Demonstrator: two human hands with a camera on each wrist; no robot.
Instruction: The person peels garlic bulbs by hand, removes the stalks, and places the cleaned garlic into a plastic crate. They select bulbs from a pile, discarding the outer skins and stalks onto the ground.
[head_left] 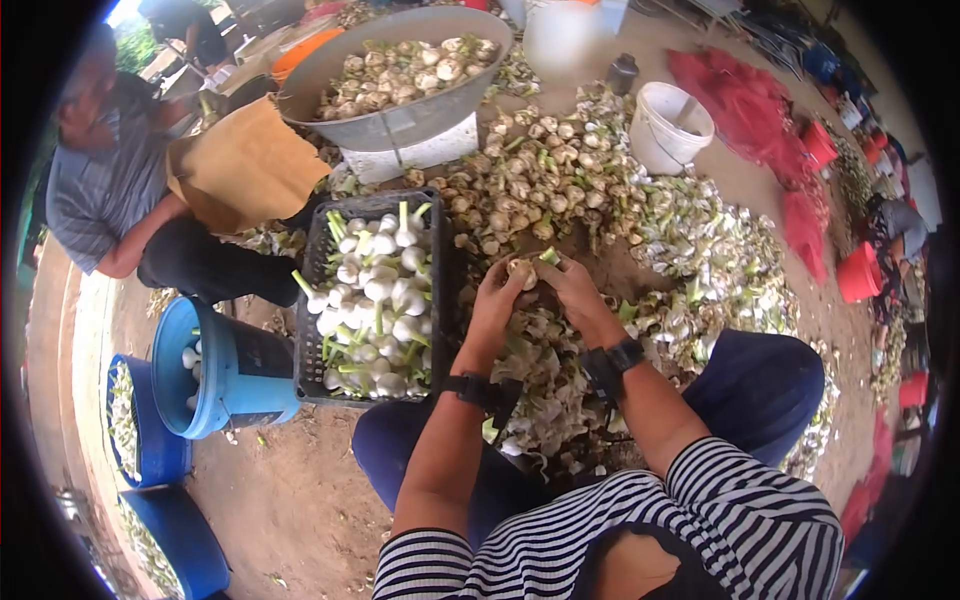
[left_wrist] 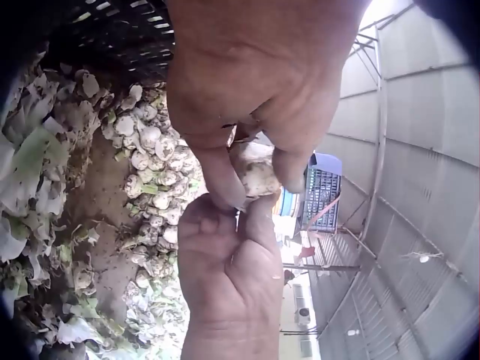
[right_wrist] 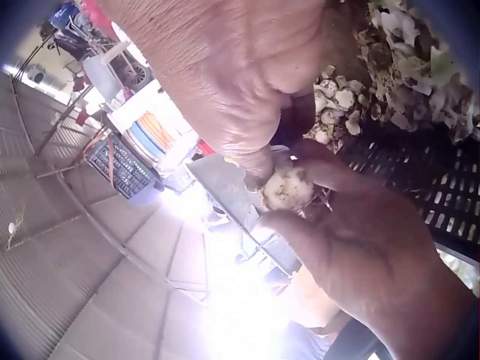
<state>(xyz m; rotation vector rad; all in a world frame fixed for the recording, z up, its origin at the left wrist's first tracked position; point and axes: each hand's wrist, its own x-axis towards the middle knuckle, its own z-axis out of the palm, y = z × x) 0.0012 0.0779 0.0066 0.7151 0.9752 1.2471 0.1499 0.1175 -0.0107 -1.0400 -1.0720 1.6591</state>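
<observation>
We've got the small dirty-white round bulb [head_left: 522, 274] pinched by both hands above the pale husk pile [head_left: 540, 372]: left hand [head_left: 497, 300] at its 8 o'clock, right hand [head_left: 578, 292] at 4, green stub [head_left: 548, 257] pointing 2 o'clock

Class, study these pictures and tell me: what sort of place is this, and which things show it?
Probably a roofed farm yard where garlic-like bulbs are cleaned and sorted: a heap of bulbs lies on bare earth, a black crate holds trimmed white ones, and a big metal pan holds more.
</observation>
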